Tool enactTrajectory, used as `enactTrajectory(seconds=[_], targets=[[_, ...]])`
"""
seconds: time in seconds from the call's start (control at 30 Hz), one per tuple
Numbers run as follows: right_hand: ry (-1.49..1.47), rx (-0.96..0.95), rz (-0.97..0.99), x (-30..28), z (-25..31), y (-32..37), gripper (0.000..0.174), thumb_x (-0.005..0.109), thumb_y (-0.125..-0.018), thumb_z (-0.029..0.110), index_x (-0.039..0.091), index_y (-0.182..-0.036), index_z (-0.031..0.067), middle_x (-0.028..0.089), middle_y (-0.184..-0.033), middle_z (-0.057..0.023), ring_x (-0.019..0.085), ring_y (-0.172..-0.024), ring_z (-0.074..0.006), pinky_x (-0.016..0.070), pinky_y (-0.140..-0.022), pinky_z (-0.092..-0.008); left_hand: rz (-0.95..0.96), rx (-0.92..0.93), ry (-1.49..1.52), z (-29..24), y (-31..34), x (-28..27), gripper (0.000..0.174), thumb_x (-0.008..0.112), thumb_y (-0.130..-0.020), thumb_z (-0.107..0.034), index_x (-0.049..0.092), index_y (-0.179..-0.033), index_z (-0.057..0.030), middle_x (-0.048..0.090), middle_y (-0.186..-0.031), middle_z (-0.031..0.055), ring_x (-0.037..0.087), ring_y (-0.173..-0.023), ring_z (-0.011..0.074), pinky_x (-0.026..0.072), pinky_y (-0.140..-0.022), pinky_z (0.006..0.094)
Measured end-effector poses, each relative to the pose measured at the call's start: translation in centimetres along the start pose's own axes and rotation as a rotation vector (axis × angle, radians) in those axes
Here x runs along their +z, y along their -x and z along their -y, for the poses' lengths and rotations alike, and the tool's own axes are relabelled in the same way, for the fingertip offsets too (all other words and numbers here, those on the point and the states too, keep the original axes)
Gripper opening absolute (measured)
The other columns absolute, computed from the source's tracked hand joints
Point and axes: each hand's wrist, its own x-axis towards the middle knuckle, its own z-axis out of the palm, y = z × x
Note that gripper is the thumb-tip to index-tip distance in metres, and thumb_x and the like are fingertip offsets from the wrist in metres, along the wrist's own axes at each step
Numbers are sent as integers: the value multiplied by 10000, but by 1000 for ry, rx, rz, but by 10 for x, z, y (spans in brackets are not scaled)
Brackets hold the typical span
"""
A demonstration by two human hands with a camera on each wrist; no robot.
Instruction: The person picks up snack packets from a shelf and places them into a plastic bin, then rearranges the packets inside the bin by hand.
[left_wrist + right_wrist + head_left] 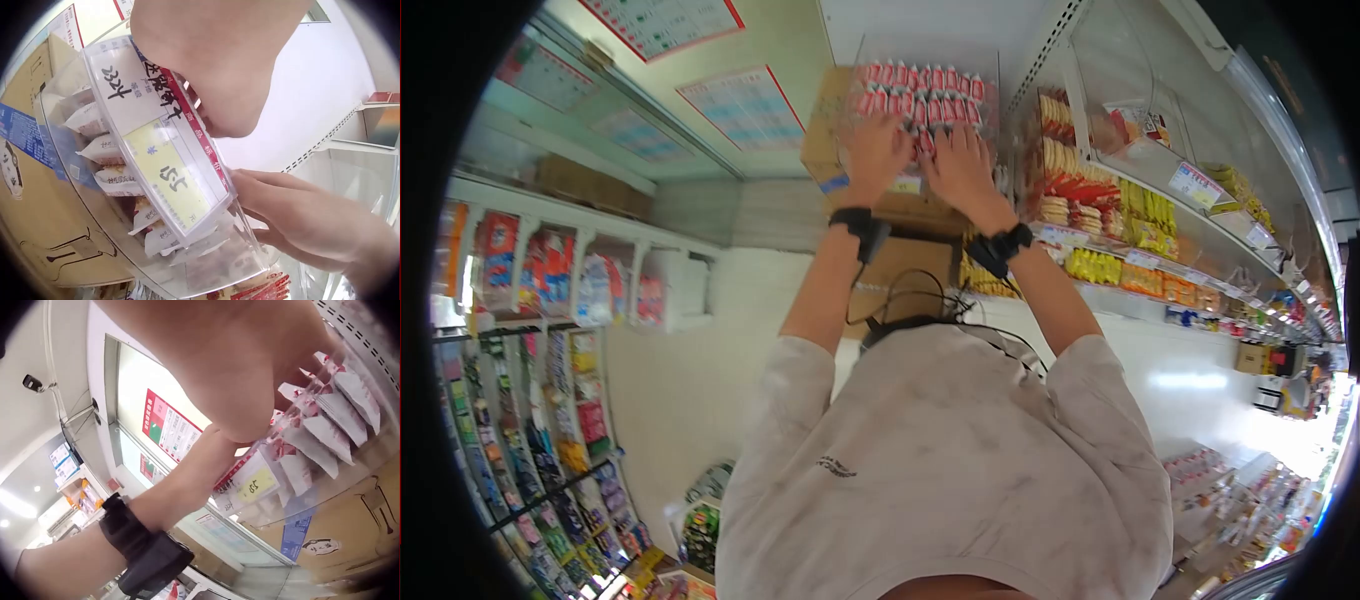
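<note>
Rows of red-and-white wrapped snack packets (930, 78) stand in a clear plastic bin (181, 280), with a handwritten price tag (140, 94) on its front. Both hands reach over the bin's front side onto the nearest packets. My left hand (877, 155) is at the left part of the front row; its fingertips are hidden among the wrappers, so I cannot tell whether they pinch one. To its right, my right hand (962, 170) lays fairly straight fingers over the packets. One packet (926, 142) shows between the two hands.
Beneath the bin is a brown cardboard box (825, 110). Shelves with bagged snacks (1145, 215) run along the right. On the left are a shelf of red and blue packages (550, 270) and a rack of small goods (530, 430). Printed sheets (745, 105) hang behind.
</note>
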Motion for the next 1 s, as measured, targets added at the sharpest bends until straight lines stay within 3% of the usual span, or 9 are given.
enactTrajectory(seconds=[0.1, 0.2, 0.3, 0.43, 0.5, 0.73, 0.83, 0.93, 1.0], targets=[[-53, 60, 98, 36, -8, 19, 530, 501, -974, 404, 570, -1345, 32, 475, -1439, -303, 433, -1381, -420, 339, -1110, -606, 191, 303, -211, -5, 9, -7, 350, 592, -944, -287, 683, -1234, -115, 617, -1356, 161, 610, -1195, 362, 507, -950, 496], [-78, 58, 134, 30, -6, 17, 524, 464, -986, 376, 561, -1391, 58, 469, -1474, -268, 403, -1415, -401, 328, -1118, -601, 286, 414, -447, 9, 24, -4, 431, 543, -980, -358, 615, -1343, -138, 469, -1539, 146, 504, -1342, 406, 406, -1090, 567], [-86, 95, 136, 25, -4, 17, 505, 483, -976, 359, 574, -1374, 62, 488, -1456, -252, 410, -1405, -392, 327, -1122, -591, 467, 214, -446, 3, 18, -1, 502, 501, -994, -394, 539, -1432, -150, 386, -1595, 145, 415, -1412, 430, 315, -1160, 581], [-98, 116, 4, 12, 5, 18, 467, 509, -968, 334, 601, -1325, 47, 497, -1446, -234, 409, -1404, -370, 335, -1125, -571, 479, 113, -423, -1, 14, 2, 529, 450, -1007, -381, 485, -1486, -159, 337, -1623, 127, 337, -1468, 396, 272, -1180, 588], [-116, 51, -57, 2, 6, 16, 440, 519, -967, 320, 626, -1280, 30, 531, -1415, -226, 442, -1379, -364, 343, -1127, -543, 410, 134, -364, -1, 14, -1, 540, 429, -1009, -362, 456, -1510, -162, 322, -1634, 107, 312, -1484, 378, 264, -1184, 589], [-209, 10, -136, 0, 7, 19, 364, 556, -951, 298, 713, -1102, 7, 655, -1250, -202, 589, -1217, -348, 446, -1031, -495, 539, 152, -559, 9, 16, 0, 546, 407, -1011, -336, 424, -1540, -206, 288, -1657, 66, 320, -1492, 332, 221, -1212, 559], [-208, -6, -130, 1, 5, 18, 366, 563, -936, 304, 721, -1083, 9, 648, -1263, -207, 597, -1203, -346, 476, -978, -494, 491, 127, -454, 19, 16, 8, 536, 466, -975, -369, 516, -1482, -202, 368, -1619, 79, 365, -1465, 345, 229, -1189, 597], [-161, 2, -33, 0, 5, 17, 367, 540, -968, 308, 715, -1150, 41, 632, -1306, -188, 566, -1261, -340, 490, -987, -503, 519, 95, -443, 24, 13, 11, 545, 461, -974, -387, 507, -1491, -221, 378, -1615, 84, 376, -1462, 342, 224, -1190, 602], [-161, 6, -27, -3, 5, 17, 370, 549, -959, 307, 704, -1168, 43, 632, -1305, -188, 564, -1264, -346, 490, -987, -504, 498, 107, -465, 19, 12, 10, 536, 482, -970, -366, 523, -1472, -181, 419, -1585, 91, 408, -1435, 347, 253, -1182, 581]])
